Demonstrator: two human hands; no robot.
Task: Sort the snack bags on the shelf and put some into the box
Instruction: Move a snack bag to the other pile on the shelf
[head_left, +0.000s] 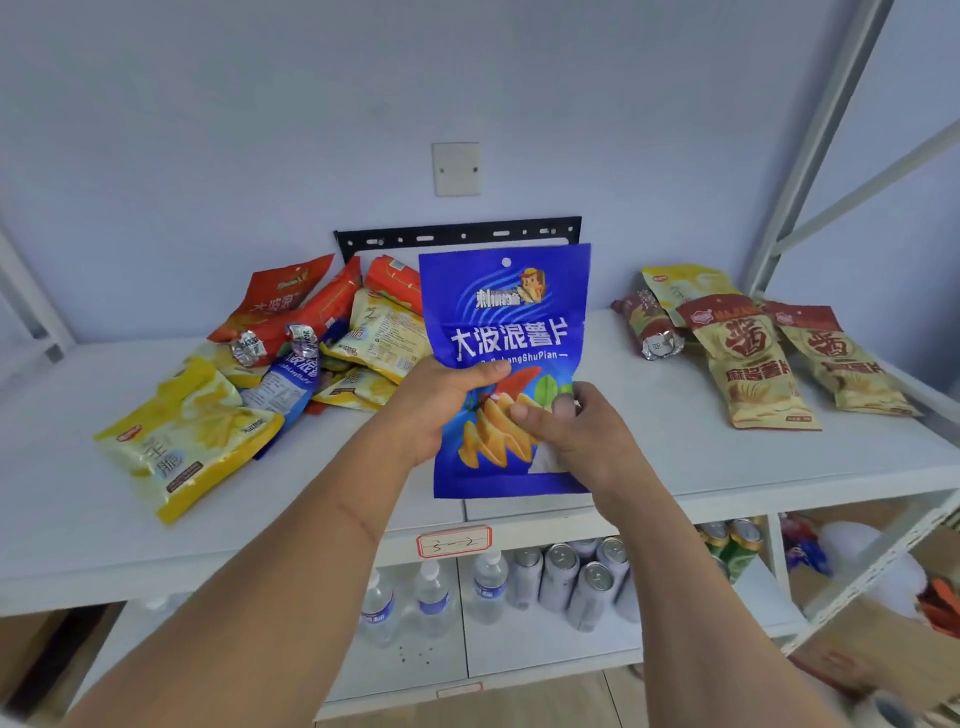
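Item: blue snack bag, held upright at the centre of the frame, above the front edge of the white shelf. It is gripped at its left edge by the left hand, thumb laid across the printed face and the other fingers hidden behind; its lower right part is pinched by the right hand, thumb on the front and fingers curled round the edge. The bag's upper half stands free above both hands. Risk, as judged: the glossy film could slide out when one hand is released, since the grip is confined to the lower half; the contents could be crushed by a hard squeeze. A mixed heap of bags is noted at centre left, a sorted group of beige bags at centre right; misplacement among them is possible. A cardboard box is partly seen at lower right.
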